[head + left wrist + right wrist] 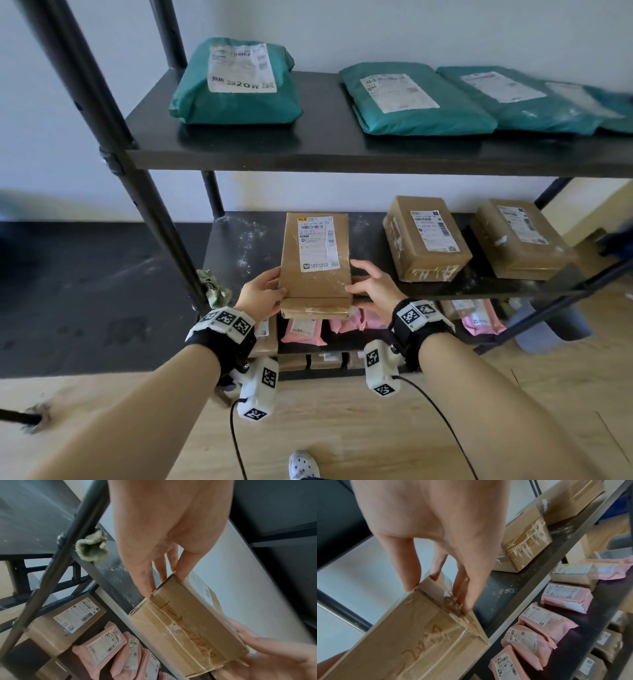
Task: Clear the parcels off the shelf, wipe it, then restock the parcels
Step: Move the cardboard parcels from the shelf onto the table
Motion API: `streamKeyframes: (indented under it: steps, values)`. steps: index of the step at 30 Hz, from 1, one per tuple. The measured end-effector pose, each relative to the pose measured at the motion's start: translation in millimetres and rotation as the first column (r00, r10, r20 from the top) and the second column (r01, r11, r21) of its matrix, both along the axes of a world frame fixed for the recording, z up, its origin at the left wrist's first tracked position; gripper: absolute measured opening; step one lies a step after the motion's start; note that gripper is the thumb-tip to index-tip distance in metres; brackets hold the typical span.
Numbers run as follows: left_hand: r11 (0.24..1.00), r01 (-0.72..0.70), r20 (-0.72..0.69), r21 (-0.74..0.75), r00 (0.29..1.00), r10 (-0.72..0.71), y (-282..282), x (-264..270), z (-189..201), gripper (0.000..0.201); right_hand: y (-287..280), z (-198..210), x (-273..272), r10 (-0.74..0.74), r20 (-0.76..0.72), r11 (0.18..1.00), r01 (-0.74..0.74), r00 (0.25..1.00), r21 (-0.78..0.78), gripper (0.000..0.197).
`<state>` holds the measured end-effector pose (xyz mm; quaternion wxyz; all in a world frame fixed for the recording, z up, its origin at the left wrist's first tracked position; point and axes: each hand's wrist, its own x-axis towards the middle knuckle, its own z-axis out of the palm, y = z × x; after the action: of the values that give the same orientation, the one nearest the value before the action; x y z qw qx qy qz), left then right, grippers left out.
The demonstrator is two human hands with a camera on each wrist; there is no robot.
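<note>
I hold a brown cardboard parcel [315,263] [185,626] [412,635] with a white label between both hands at the front of the middle shelf [246,246]. Its near end overhangs the shelf edge. My left hand [263,291] [163,584] pinches the left side, thumb above and fingers below. On the right side my right hand [368,284] [439,597] pinches it the same way. White dust speckles the dark shelf board. A crumpled green cloth [214,287] [92,549] lies at the shelf's front left corner by the post.
Two more brown boxes [424,240] [520,240] sit to the right on the same shelf. Teal bags [236,85] [411,99] lie on the shelf above. Pink bags [303,330] [547,623] and small brown packets fill the shelves below. Wooden floor lies in front.
</note>
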<state>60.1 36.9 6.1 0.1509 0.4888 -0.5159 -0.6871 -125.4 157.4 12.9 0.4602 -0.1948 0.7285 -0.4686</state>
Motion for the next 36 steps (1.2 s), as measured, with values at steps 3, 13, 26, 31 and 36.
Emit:
streamKeyframes:
  steps: [3, 13, 26, 31, 36]
  values:
    - [0.999, 0.042, -0.039, -0.032, 0.998, -0.044, 17.7, 33.9, 7.5, 0.049, 23.8, 10.5, 35.6, -0.023, -0.019, 1.0, 0.023, 1.0, 0.008, 0.056]
    - [0.996, 0.085, -0.033, -0.013, 0.996, -0.086, 63.0, 220.8, 1.0, 0.049, 74.8, -9.1, 217.3, -0.044, 0.085, 0.999, 0.047, 0.995, -0.027, 0.061]
    - [0.967, -0.251, 0.004, -0.042, 0.968, 0.251, -7.6, 420.7, -7.4, 0.046, -54.6, -31.3, 400.4, 0.264, 0.165, 0.965, -0.26, 0.95, -0.047, 0.069]
    - [0.91, -0.392, 0.088, -0.133, 0.91, 0.405, -88.1, 458.4, -16.9, 0.047, -157.2, -50.6, 442.7, 0.38, 0.189, 0.925, -0.371, 0.905, -0.082, 0.087]
    - [0.863, -0.486, 0.121, -0.14, 0.856, 0.502, -193.7, 475.6, -21.8, 0.051, -271.1, -70.5, 463.8, 0.402, 0.25, 0.916, -0.383, 0.881, -0.122, 0.088]
